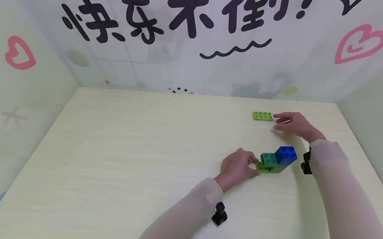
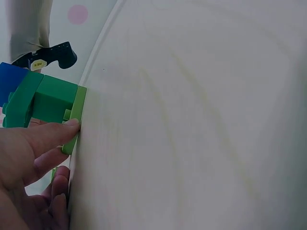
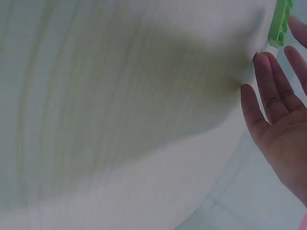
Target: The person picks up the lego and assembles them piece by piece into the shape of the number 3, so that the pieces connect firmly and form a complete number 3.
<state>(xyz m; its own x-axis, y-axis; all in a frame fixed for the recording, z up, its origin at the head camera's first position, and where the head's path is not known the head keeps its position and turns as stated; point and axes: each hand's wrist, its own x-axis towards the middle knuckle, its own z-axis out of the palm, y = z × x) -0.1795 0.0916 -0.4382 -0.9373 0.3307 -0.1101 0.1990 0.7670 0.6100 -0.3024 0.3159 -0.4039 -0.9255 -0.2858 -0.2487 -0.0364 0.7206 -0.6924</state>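
Left hand (image 1: 237,166) pinching a stack of studded plastic blocks (image 1: 280,159), right hand (image 1: 297,125) beside a flat lime-green studded plastic plate (image 1: 262,116).

Bold black characters (image 1: 191,25) across the top of the head view read "快乐不倒!" on a pale printed backdrop (image 1: 147,73); a yellow label (image 2: 38,64) at the upper left of the left wrist view is too small to read. The stack stands right of centre in the head view, a blue block (image 1: 288,155) uppermost, green blocks (image 1: 269,159) below it and a lime-green base (image 1: 263,168) at the bottom. Left thumb and fingers grip that base's left end. The right hand, its fingers extended and parted, grasps nothing; whether its fingertips touch the plate's right end, I cannot tell.
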